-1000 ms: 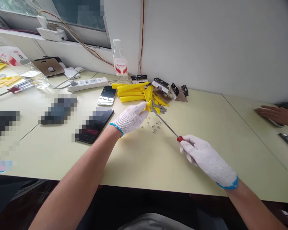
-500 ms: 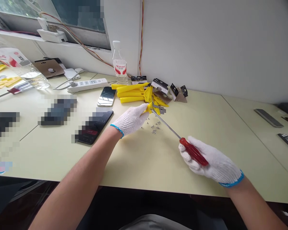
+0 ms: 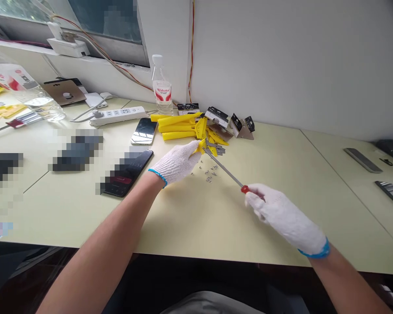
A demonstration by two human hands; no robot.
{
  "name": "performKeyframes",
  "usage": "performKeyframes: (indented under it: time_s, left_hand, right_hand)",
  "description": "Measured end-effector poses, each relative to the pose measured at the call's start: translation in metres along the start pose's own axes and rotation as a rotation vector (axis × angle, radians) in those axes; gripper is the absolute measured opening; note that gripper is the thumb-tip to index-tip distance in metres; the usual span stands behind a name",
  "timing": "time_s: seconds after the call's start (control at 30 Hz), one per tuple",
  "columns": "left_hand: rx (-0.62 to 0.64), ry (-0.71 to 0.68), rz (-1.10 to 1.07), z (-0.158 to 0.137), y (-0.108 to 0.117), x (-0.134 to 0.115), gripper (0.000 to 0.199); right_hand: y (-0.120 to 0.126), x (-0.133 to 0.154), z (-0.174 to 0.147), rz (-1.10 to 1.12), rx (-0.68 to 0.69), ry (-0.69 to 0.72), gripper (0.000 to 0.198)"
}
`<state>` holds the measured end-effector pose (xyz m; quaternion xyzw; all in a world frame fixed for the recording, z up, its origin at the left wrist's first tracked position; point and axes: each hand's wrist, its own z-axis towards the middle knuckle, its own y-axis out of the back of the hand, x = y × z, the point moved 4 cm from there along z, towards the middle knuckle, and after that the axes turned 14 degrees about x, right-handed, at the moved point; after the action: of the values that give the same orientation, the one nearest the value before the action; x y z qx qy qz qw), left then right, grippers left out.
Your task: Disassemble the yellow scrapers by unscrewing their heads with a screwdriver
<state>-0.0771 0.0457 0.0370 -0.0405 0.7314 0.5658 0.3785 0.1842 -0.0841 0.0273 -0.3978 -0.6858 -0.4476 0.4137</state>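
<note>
My left hand [image 3: 179,162], in a white knit glove with a blue cuff, is closed around a yellow plastic scraper [image 3: 201,145]; most of its handle is hidden by the glove. Gripped in my gloved right hand [image 3: 281,216] is a screwdriver [image 3: 225,169] with a red handle, its long metal shaft reaching to the scraper's head. Whether the tip sits in a screw is too small to tell. Several small screws [image 3: 211,173] lie scattered on the table just below. Behind the scraper are flat metal blades [image 3: 220,150] and a pile of yellow scrapers [image 3: 178,126].
Phones [image 3: 129,174] lie left of my left arm, some blurred out. Toward the wall stand a water bottle [image 3: 163,91], a white power strip [image 3: 118,115] and black-and-white packaging cards [image 3: 217,115]. Another bottle [image 3: 36,93] leans at far left. Dark flat objects [image 3: 362,160] lie at far right.
My right hand has turned over the screwdriver handle, so the glove now covers most of the red grip. The left hand keeps its hold on the scraper. The view has shifted slightly.
</note>
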Motion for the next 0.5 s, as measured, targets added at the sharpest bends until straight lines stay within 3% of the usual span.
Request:
performKeyframes:
  time_s: [0.23,0.5]
  left_hand:
    - [-0.032,-0.047,-0.031,0.003,-0.002,0.006,0.015]
    - [-0.026,-0.027,-0.03,0.003,-0.002,0.007,0.014]
  right_hand:
    - [0.004,0.005,-0.005,0.109,0.127,0.004,0.036]
    - [-0.004,-0.003,-0.009,0.136,-0.002,-0.013,0.032]
